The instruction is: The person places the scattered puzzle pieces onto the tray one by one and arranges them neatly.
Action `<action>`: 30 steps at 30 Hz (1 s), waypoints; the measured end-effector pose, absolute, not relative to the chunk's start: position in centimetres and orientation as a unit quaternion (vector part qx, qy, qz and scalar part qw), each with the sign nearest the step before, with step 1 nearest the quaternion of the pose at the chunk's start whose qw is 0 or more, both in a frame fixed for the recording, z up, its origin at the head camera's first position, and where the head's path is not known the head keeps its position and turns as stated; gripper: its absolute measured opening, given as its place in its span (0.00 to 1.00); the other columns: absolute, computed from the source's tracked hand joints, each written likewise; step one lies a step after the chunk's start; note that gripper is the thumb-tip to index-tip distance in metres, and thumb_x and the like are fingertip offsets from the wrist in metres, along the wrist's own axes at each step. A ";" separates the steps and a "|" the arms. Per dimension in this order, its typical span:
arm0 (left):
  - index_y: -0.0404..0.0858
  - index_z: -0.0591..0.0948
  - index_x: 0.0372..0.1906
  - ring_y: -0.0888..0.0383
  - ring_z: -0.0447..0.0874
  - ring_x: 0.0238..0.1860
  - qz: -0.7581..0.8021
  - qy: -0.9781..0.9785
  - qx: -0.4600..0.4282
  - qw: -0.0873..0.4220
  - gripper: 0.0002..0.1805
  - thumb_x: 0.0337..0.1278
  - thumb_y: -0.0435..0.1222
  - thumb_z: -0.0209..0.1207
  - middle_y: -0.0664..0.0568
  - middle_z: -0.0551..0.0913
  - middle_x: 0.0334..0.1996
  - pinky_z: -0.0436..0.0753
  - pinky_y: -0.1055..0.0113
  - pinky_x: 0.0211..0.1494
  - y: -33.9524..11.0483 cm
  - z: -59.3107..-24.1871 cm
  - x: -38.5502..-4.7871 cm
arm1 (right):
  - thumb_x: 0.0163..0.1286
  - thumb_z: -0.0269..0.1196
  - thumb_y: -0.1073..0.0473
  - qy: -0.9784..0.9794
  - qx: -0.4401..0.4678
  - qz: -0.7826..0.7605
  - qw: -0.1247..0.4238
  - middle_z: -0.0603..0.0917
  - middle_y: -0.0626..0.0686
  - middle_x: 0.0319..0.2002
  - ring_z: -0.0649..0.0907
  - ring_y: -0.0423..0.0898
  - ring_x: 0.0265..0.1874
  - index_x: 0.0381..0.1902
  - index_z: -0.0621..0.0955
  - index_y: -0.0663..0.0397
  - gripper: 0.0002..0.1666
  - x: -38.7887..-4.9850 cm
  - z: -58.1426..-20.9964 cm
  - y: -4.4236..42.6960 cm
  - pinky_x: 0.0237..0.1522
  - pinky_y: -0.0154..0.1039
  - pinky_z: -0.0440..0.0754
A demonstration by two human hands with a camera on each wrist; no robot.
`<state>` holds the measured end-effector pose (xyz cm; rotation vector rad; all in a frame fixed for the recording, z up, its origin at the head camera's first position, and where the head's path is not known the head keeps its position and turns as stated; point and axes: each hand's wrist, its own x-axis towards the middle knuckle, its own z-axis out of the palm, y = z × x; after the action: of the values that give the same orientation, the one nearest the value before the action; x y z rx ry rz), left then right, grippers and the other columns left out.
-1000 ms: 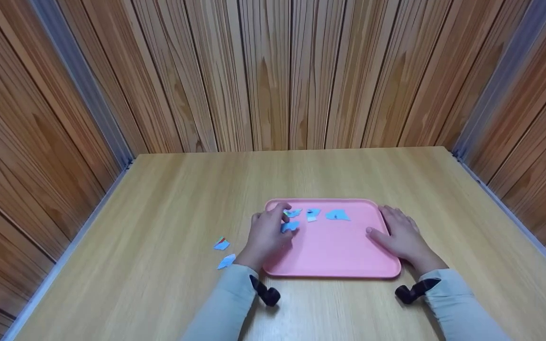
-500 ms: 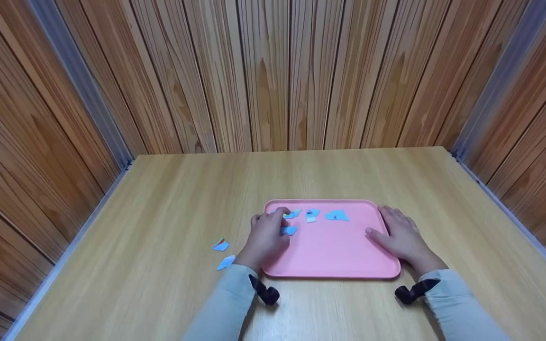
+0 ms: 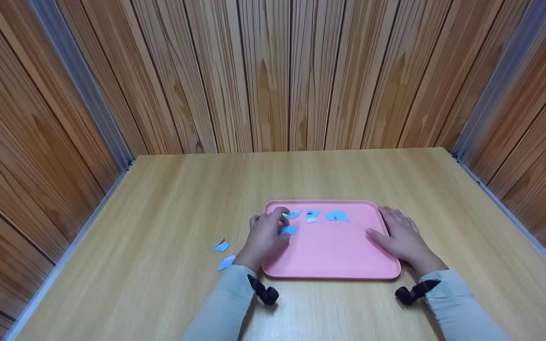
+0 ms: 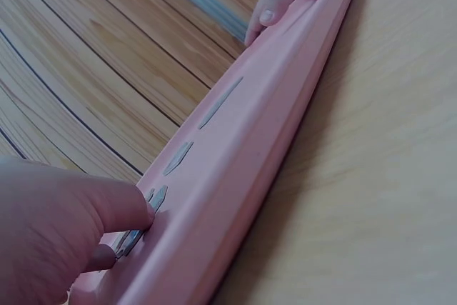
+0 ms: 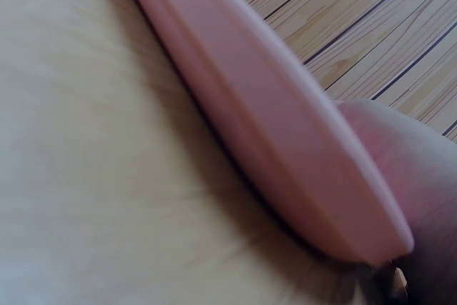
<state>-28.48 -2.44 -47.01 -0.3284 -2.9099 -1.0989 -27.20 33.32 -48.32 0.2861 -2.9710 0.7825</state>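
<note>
In the head view my left hand (image 3: 266, 234) bends over the left side of a pink tray (image 3: 334, 255). Its thumb and fingertips are at a blue paper piece (image 3: 288, 230) on the tray and appear to pinch it; the left wrist view shows the fingertips against thin pieces (image 4: 130, 241), partly hidden. Beyond that piece lie more blue pieces in a row: one beside the index finger (image 3: 293, 214), one with a white part (image 3: 312, 216), one wider (image 3: 337, 216). My right hand (image 3: 402, 235) holds the tray's right edge, thumb inside, fingers along the rim.
Two more pieces lie on the wooden table (image 3: 173, 213) left of the tray: one blue with red and green (image 3: 221, 245), one plain blue (image 3: 226, 263) close to my left wrist. Wood-panelled walls (image 3: 273, 76) enclose the table's back and sides.
My left hand has shifted very slightly left, and the blue piece at its fingers has moved a little toward me. The right hand and tray are nearly still.
</note>
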 end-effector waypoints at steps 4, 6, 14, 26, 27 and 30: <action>0.49 0.75 0.63 0.53 0.77 0.53 -0.370 -0.923 -0.103 0.007 0.29 0.56 0.35 0.71 0.59 0.82 0.48 0.49 0.46 0.75 -2.8 -46.7 -28.3 | 0.72 0.55 0.31 -0.962 0.092 0.256 0.026 0.53 0.72 0.76 0.47 0.73 0.75 0.78 0.54 0.68 0.56 -27.2 -48.2 33.4 0.72 0.68 0.38; 0.50 0.76 0.62 0.53 0.75 0.53 -0.395 -0.914 -0.092 0.005 0.29 0.56 0.36 0.71 0.60 0.81 0.49 0.54 0.47 0.73 -3.4 -46.4 -28.2 | 0.72 0.55 0.31 -0.962 0.090 0.257 0.026 0.53 0.72 0.76 0.47 0.72 0.76 0.78 0.54 0.68 0.56 -27.1 -48.3 33.4 0.72 0.68 0.38; 0.49 0.77 0.62 0.56 0.73 0.54 -0.481 -0.874 -0.035 0.060 0.27 0.56 0.36 0.70 0.62 0.80 0.48 0.76 0.56 0.56 -8.1 -46.2 -27.6 | 0.72 0.55 0.31 -0.961 0.094 0.258 0.029 0.54 0.72 0.76 0.48 0.72 0.76 0.78 0.54 0.67 0.55 -27.1 -48.4 33.5 0.72 0.68 0.39; 0.38 0.76 0.61 0.51 0.78 0.51 -0.479 -0.868 -0.045 0.120 0.27 0.56 0.31 0.68 0.52 0.82 0.48 0.79 0.52 0.56 -15.5 -48.6 -25.7 | 0.72 0.56 0.32 -0.961 0.096 0.255 0.036 0.56 0.73 0.75 0.49 0.72 0.75 0.77 0.56 0.67 0.54 -27.1 -48.7 33.3 0.72 0.68 0.40; 0.38 0.76 0.61 0.51 0.78 0.51 -0.478 -0.869 -0.042 0.120 0.27 0.55 0.31 0.68 0.52 0.82 0.48 0.78 0.52 0.56 -15.8 -48.7 -25.6 | 0.72 0.56 0.32 -0.961 0.096 0.255 0.038 0.56 0.73 0.75 0.49 0.72 0.75 0.77 0.56 0.67 0.54 -27.1 -48.7 33.4 0.72 0.68 0.40; 0.37 0.74 0.62 0.49 0.78 0.52 -0.473 -0.873 -0.036 0.111 0.29 0.54 0.33 0.70 0.50 0.83 0.49 0.70 0.49 0.63 -16.3 -48.8 -25.4 | 0.72 0.56 0.33 -0.961 0.096 0.257 0.043 0.56 0.73 0.75 0.49 0.72 0.75 0.77 0.56 0.67 0.54 -27.1 -48.6 33.5 0.72 0.68 0.40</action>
<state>-25.41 -16.28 -48.76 -0.1066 -2.5658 -1.3889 -27.11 33.50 -48.56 0.2944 -2.9385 0.7861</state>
